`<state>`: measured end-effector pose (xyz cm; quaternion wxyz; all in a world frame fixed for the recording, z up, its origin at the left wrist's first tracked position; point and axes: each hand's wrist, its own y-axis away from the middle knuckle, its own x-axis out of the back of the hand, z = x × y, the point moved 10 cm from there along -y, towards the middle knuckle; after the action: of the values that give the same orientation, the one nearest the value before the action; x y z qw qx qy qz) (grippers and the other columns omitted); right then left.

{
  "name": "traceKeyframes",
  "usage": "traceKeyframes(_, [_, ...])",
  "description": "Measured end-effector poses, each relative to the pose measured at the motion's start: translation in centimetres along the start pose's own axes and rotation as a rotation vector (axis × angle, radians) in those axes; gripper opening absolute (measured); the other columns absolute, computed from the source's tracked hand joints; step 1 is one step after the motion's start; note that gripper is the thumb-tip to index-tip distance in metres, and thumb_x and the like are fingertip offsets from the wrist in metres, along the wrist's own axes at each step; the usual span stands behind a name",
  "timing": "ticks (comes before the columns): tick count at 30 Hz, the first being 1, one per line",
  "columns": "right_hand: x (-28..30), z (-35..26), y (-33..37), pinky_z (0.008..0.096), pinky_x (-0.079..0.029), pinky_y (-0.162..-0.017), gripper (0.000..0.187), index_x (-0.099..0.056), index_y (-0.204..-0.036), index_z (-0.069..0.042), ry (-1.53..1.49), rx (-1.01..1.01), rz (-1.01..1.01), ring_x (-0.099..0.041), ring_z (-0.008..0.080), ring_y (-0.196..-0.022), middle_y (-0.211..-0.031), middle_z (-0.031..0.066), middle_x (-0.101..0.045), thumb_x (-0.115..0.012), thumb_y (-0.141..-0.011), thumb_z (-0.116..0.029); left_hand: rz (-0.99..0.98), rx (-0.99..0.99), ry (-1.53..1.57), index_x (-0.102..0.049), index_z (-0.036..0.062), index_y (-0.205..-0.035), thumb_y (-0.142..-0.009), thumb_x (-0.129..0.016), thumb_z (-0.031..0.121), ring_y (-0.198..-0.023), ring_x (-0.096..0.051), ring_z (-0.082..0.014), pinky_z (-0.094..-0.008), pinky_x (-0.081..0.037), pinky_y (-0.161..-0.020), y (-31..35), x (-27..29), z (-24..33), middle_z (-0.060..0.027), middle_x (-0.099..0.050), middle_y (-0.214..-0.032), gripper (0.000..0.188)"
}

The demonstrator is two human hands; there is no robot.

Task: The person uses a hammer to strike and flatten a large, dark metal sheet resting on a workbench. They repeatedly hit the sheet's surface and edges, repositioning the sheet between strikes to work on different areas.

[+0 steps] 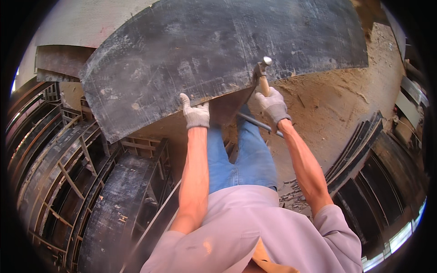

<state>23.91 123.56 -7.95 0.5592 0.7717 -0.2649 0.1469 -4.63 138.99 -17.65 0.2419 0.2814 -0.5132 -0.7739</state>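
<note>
A large dark curved plywood panel (218,50) is tilted up in front of me, scuffed and dusty. My left hand (195,113), in a grey knit glove, grips its lower edge. My right hand (273,105), also gloved, is closed on the wooden handle of a hammer (262,73). The hammer's metal head rests against the panel's lower edge, just right of my left hand. A thin metal bar (257,123) runs below the panel near my right wrist. My legs in blue jeans (236,159) stand under the panel.
Curved black formwork panels with wooden ribs (68,182) are stacked at lower left. More dark panels (364,164) lie at right. Sandy ground (337,104) with wood scraps spreads to the right. A pale wall (86,22) rises at upper left.
</note>
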Motion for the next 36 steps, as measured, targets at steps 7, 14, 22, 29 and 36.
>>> traceKeyframes(7, [-3.4,4.3,0.9,0.0522,-0.052,-0.070,0.031,-0.058,-0.094,-0.003,-0.033,0.196,0.435,-0.066,0.0474,-0.080,-0.080,0.0260,-0.067,-0.069,-0.091,-0.033,0.254,0.034,-0.219,-0.042,0.0149,-0.145,-0.097,-0.061,0.048,-0.134,-0.050,-0.0349,-0.0613,-0.036,-0.114,1.0,-0.6,0.4,-0.0111,-0.049,-0.147,0.061])
traceKeyframes(14, [-1.6,1.3,2.8,0.0358,-0.050,-0.056,0.033,-0.060,-0.092,-0.003,-0.397,0.271,0.279,-0.058,0.0142,-0.059,-0.066,0.0014,-0.060,-0.065,-0.099,-0.036,0.191,-0.053,-0.264,-0.041,0.0118,-0.146,-0.098,-0.059,0.050,-0.132,-0.050,-0.0362,-0.0614,-0.037,-0.114,3.1,-1.7,1.1,-0.0118,-0.050,-0.146,0.064])
traceKeyframes(22, [8.9,-3.0,9.2,0.0339,-0.053,-0.057,0.026,-0.058,-0.105,-0.004,-0.301,0.582,0.364,-0.067,0.0173,-0.063,-0.076,0.0095,-0.069,-0.063,-0.100,-0.029,0.222,-0.064,-0.308,-0.040,0.0115,-0.147,-0.100,-0.056,0.049,-0.133,-0.050,-0.0366,-0.0625,-0.037,-0.114,5.5,-2.9,1.0,-0.0131,-0.048,-0.147,0.062])
traceKeyframes(29, [9.5,-0.2,8.8,0.0367,-0.054,-0.065,0.023,-0.062,-0.107,0.000,-0.176,0.565,0.389,-0.070,0.0314,-0.072,-0.080,0.0192,-0.068,-0.067,-0.096,-0.020,0.176,-0.081,-0.304,-0.040,0.0111,-0.146,-0.102,-0.052,0.047,-0.132,-0.052,-0.0365,-0.0607,-0.040,-0.112,6.5,-4.1,0.8,-0.0125,-0.051,-0.146,0.059])
traceKeyframes(36, [9.5,-2.7,5.4,0.0525,-0.053,-0.067,0.030,-0.057,-0.108,-0.001,0.040,0.479,0.235,-0.066,0.0473,-0.078,-0.085,0.0278,-0.067,-0.063,-0.096,-0.028,0.098,-0.098,-0.333,-0.044,0.0111,-0.144,-0.104,-0.047,0.045,-0.128,-0.055,-0.0355,-0.0615,-0.044,-0.108,5.2,-3.3,0.6,-0.0110,-0.054,-0.143,0.052])
